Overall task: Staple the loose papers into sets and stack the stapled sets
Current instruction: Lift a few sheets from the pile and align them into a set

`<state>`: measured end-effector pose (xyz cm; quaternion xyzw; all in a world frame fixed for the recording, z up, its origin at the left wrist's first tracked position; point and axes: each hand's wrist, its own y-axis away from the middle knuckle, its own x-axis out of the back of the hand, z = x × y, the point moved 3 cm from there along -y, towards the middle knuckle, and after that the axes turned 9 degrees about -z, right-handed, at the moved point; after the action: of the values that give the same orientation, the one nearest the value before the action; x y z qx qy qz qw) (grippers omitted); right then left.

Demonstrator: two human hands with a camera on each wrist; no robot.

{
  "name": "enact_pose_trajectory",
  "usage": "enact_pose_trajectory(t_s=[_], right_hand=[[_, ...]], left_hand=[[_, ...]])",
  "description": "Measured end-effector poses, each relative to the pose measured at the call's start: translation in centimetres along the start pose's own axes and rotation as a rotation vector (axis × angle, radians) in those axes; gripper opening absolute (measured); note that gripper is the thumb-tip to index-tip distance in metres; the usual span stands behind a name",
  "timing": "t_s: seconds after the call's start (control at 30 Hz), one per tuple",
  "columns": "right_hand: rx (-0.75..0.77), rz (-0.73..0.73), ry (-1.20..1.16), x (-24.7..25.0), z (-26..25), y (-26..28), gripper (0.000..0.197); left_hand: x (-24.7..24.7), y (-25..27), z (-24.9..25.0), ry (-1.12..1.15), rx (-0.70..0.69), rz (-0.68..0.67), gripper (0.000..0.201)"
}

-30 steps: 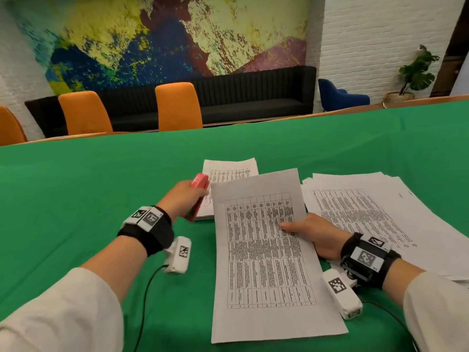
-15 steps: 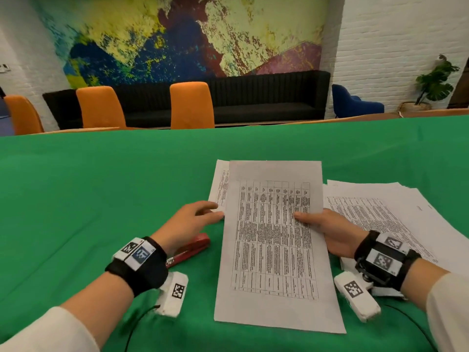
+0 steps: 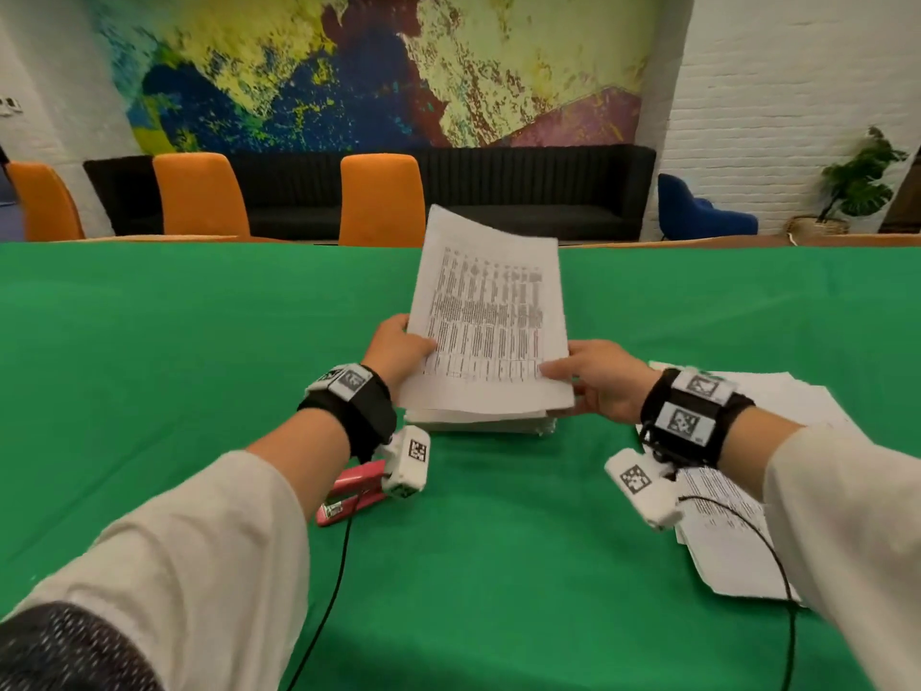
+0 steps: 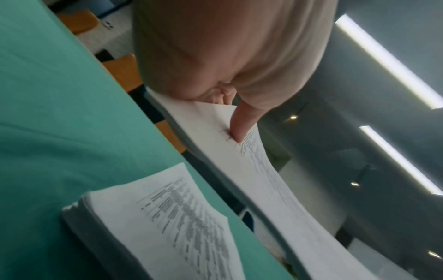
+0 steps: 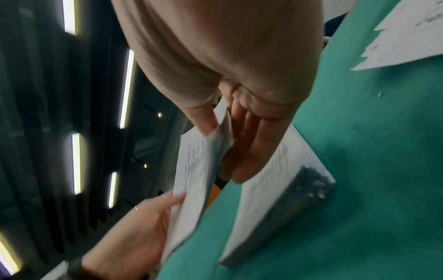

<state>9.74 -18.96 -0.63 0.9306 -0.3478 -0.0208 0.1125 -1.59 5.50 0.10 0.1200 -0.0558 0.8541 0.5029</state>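
Gripping the paper set (image 3: 491, 326), both hands, now lifted above the stack (image 3: 478, 423).

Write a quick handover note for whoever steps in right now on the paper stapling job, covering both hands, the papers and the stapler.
Left hand and right hand: each pinches a side edge of the white printed paper set, held tilted up above the neat pile of white paper sets.
Pink stapler: lying on the green tablecloth under the left wrist, nobody holding it.
Loose fanned white sheets: on the right, under the right forearm.
Done: a pile of sets already exists.
Left: lay this set on the pile, then staple the loose sheets.
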Motion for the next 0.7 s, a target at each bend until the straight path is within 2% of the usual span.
enact_pose_trajectory(t_s=[0.13,0.2,0.3,0.4,0.5,0.63,0.7], right_hand=[[-0.003,0.137,0.184,0.8,1.5,-2.9,0.023],[-0.006,0.2,0.273,1.2,1.8,-4.2,0.033],[-0.054,0.229,0.37,1.2,2.7,-5.4,0.038],[-0.082,0.238,0.453,0.9,3.5,-6.0,0.043],[-0.075,0.241,0.55,0.7,4.1,-6.4,0.048],[-0.075,0.249,0.57,0.8,4.8,-6.6,0.033],[-0.072,0.259,0.562,0.9,5.0,-6.6,0.024]], left_hand=[[0.6,-4.5,-1.1,-0.175,0.093,-0.005,0.03],[0.5,-5.9,-1.7,-0.327,0.136,-0.035,0.03],[0.2,-7.0,-2.7,-0.581,0.183,-0.096,0.022],[-0.1,-7.7,-3.8,-0.687,0.231,-0.153,0.022],[-0.3,-7.1,-3.1,-0.758,0.244,-0.224,0.048],[0.2,-4.9,-1.1,-0.996,0.28,-0.312,0.084],[0.1,-3.3,-0.8,-1.09,0.33,-0.406,0.093]])
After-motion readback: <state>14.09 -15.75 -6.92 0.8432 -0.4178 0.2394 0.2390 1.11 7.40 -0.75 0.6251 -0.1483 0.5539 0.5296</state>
